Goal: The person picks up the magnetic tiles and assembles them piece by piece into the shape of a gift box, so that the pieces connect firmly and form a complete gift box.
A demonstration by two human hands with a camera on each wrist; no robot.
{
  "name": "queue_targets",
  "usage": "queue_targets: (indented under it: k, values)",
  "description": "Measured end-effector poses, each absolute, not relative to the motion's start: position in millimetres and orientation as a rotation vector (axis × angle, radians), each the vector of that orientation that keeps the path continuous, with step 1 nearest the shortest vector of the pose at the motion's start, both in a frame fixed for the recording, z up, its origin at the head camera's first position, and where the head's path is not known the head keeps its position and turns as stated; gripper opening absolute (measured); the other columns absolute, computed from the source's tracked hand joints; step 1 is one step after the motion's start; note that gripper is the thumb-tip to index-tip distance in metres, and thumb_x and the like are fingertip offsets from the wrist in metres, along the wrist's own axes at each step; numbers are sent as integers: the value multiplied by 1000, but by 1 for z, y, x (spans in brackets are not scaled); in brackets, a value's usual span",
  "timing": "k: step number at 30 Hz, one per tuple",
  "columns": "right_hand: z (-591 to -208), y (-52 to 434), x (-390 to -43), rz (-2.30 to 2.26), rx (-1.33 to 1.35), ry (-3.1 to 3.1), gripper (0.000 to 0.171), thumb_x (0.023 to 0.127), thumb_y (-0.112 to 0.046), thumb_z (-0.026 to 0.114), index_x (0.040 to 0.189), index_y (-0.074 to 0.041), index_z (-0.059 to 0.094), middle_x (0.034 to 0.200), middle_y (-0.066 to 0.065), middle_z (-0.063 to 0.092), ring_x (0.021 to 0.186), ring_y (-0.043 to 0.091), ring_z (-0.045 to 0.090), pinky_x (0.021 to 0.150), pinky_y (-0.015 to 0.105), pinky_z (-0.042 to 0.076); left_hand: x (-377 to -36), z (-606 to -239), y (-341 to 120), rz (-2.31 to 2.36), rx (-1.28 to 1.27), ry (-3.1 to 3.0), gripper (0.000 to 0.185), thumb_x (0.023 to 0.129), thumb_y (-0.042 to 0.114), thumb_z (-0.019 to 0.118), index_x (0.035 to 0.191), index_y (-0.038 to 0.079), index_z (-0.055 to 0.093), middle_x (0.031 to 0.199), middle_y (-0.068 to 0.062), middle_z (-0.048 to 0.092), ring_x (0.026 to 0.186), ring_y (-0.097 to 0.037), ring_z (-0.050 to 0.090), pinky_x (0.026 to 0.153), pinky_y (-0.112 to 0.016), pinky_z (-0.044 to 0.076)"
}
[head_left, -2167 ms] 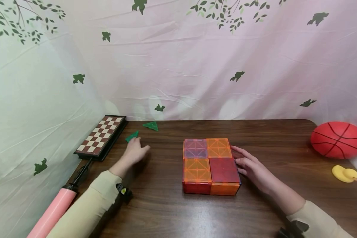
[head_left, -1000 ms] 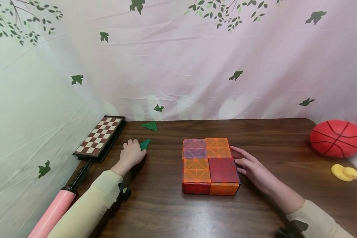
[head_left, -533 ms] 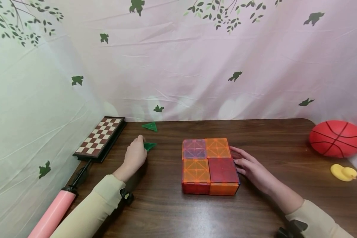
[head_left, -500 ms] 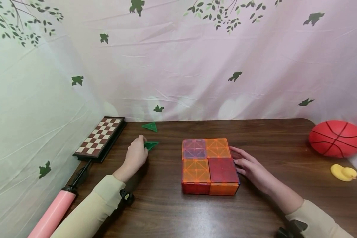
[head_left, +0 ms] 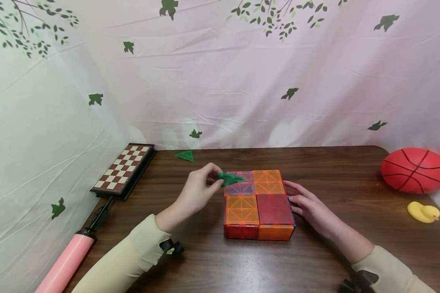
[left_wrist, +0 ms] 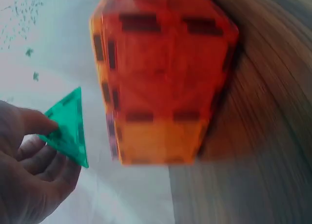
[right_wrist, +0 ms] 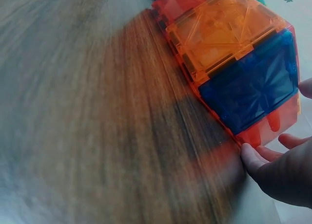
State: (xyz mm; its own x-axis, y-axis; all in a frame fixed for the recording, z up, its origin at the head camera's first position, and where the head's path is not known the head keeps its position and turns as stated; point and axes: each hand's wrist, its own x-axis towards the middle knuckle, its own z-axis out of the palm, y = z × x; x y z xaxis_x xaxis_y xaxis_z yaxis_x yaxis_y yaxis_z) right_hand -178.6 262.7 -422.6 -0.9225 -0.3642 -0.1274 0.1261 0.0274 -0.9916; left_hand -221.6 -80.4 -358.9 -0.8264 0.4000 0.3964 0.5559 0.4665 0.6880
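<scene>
Best done slowly: green triangular tile (head_left: 230,178) kept level, lowered edge-first toward the near rim of the tile block (head_left: 258,204), guided until the edges meet, then released without a shove. Judging from the pose, steadying from the other side matters, since the block is hollow and light.

Left hand (head_left: 199,192) pinching the green triangle between thumb and fingertips, other fingers loosely curled; triangle held in the air just past the fingertips, over the block's far-left corner. Right hand (head_left: 311,207) lying relaxed, fingers extended, touching the block's right wall, gripping nothing.

Block directly between both hands: a low box of square translucent plastic panels, orange, red and purplish on top, one blue panel on the side in the right wrist view (right_wrist: 253,90), moulded diagonal ribs inside each square, dark strips along the edges. Triangle glossy, see-through, thin, sharp-cornered (left_wrist: 68,128). Beneath, a dark wood-grain table (head_left: 212,260), smooth and faintly shiny. Beyond the left hand, a second green triangle (head_left: 185,156) flat on the wood.
</scene>
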Motion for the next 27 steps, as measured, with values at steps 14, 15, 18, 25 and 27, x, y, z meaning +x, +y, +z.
queue_targets:
  k: [14, 15, 18, 25, 27]
  values:
    - [-423, 264, -179, -1953, -231, 1971, 62, 109, -21, 42, 163, -8, 17, 165, 23, 19, 132, 15, 45, 99, 23, 46, -216, -365, -51, -1152, -1054, -2604, 13, 93, 2, 73, 101, 8, 65, 94, -3, 70, 86, -13, 64, 79, -27, 56]
    - [-423, 264, -179, -1952, -232, 1972, 62, 109, -21, 42, 163, -8, 17, 165, 23, 19, 131, 15, 44, 99, 23, 46, -216, -365, -51, -1151, -1050, -2607, 13, 93, 2, 73, 101, 8, 65, 95, -3, 70, 86, -13, 64, 79, -28, 56]
    - [-422, 264, -178, -1952, -235, 1974, 61, 109, -21, 42, 163, -7, 17, 165, 23, 19, 131, 14, 45, 98, 23, 46, -216, -365, -51, -1152, -1043, -2613, 14, 92, 1, 74, 101, 8, 65, 94, -2, 70, 86, -12, 64, 79, -28, 56]
    - [-423, 264, -179, -1954, -231, 1967, 61, 109, -21, 42, 163, -7, 16, 165, 24, 19, 130, 14, 45, 99, 23, 46, -216, -364, -52, -1145, -1028, -2635, 14, 93, 1, 73, 102, 8, 65, 95, -1, 70, 87, -11, 64, 80, -27, 56]
    - [-423, 264, -179, -1954, -230, 1965, 62, 109, -21, 42, 163, -7, 16, 165, 24, 19, 131, 14, 45, 99, 24, 46, -215, -364, -52, -1138, -1020, -2638, 14, 92, 1, 73, 102, 9, 66, 95, -1, 70, 87, -11, 64, 80, -27, 56]
